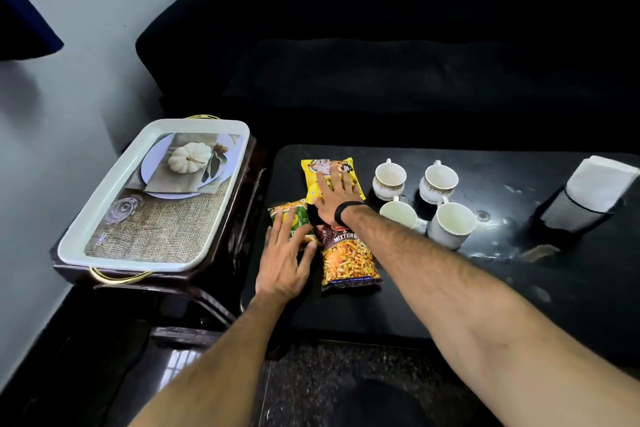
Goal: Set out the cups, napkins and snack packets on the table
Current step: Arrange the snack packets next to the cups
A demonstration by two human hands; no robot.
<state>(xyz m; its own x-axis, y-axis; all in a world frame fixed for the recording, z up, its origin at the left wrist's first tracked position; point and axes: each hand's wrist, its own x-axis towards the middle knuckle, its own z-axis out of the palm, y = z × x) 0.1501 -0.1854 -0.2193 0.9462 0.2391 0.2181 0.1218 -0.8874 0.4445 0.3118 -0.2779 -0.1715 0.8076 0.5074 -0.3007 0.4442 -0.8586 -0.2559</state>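
Observation:
Three snack packets lie at the left end of the black table (450,288): a yellow packet (320,172) at the back, a green packet (294,217) to its front left and a maroon "Mixture" packet (349,260) in front. My right hand (334,201) lies flat on the yellow packet, fingers spread. My left hand (285,263) rests palm down on the green packet's near edge. Several white cups (389,180) stand in a cluster right of the packets. White napkins (599,184) stick out of a black mesh holder (568,218) at the far right.
A white tray (104,198) with a pumpkin picture and gold handles sits on a dark side stand to the left of the table. A black sofa (415,73) runs behind the table. A pale wall is at the far left.

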